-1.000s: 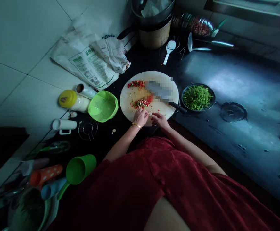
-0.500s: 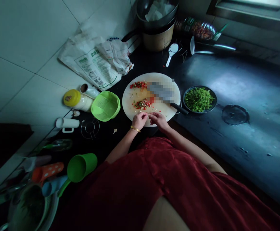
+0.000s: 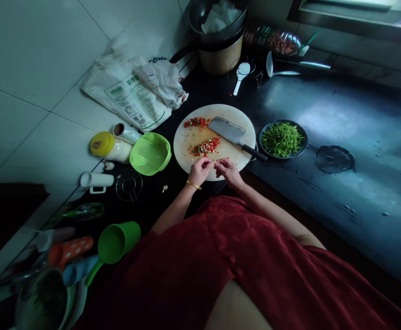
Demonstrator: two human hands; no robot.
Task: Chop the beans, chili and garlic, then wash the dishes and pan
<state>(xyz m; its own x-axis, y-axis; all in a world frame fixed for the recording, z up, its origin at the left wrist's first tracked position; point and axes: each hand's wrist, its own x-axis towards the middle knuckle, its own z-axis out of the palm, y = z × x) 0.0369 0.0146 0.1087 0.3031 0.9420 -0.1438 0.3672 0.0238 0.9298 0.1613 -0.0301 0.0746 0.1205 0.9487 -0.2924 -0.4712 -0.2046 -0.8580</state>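
The cutting looks well along: 2 heaps of finely chopped red and green pepper, the nearer heap (image 3: 206,146) mixed with pale bits and the farther heap (image 3: 196,122) mostly red, lie on a round, off-white chopping board (image 3: 181,142) on the dark worktop (image 3: 159,201). Chopped leafy greens (image 3: 281,139) fill a dark round dish (image 3: 305,142) just beside it. What seems left is 1 small pale piece (image 3: 214,162), not yet among the chopped bits; a broad grey metal cleaver with a black handle (image 3: 228,130) lies untouched on the board.

That piece is at the fingertips, over the board's near edge. The left hand (image 3: 199,170) has thumb and fingertips pinched on it, other fingers curled; the right hand (image 3: 230,172) pinches it from the other side. It is too small to identify.
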